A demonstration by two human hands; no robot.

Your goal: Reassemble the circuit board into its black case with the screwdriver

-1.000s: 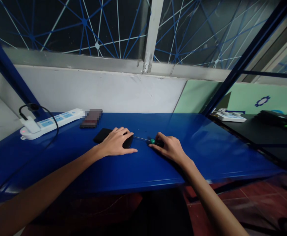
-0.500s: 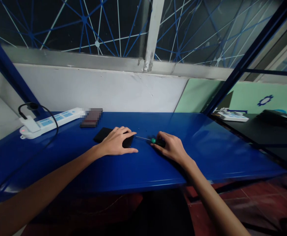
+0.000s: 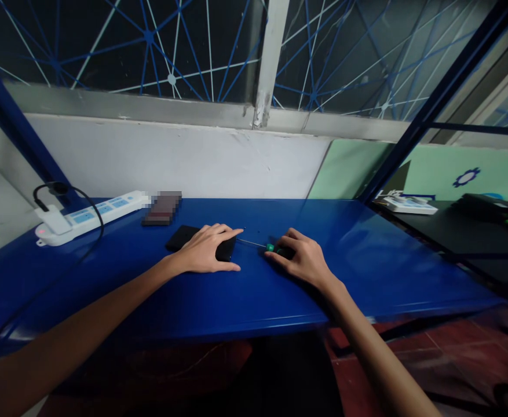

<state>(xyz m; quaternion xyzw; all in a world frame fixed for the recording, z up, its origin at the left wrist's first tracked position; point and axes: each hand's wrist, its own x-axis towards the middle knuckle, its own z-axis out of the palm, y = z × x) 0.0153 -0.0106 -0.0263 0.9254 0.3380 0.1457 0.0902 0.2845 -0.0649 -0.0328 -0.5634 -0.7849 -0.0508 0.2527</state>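
A flat black rectangular case (image 3: 179, 237) lies on the blue table (image 3: 245, 307). Across its top lies my left hand (image 3: 208, 246), holding it with thumb and fingers spread over its edges; much of the case is hidden beneath. My right hand (image 3: 299, 255) is closed around the green handle of a screwdriver (image 3: 270, 248). The thin metal shaft points left, and its tip meets the right end of the case near my left fingers. I cannot tell exactly where the tip sits. Small dark specks, too small to name, lie just beyond the shaft.
A white power strip (image 3: 101, 211) with a plugged-in adapter and black cable (image 3: 92, 246) stands at the back left. Beside it is a dark, pixelated object (image 3: 163, 208). Blue frame posts rise at both sides. A black table (image 3: 457, 231) adjoins on the right.
The screwdriver and my right fingers have shifted very slightly to the left. My left hand and the case stay nearly in place.
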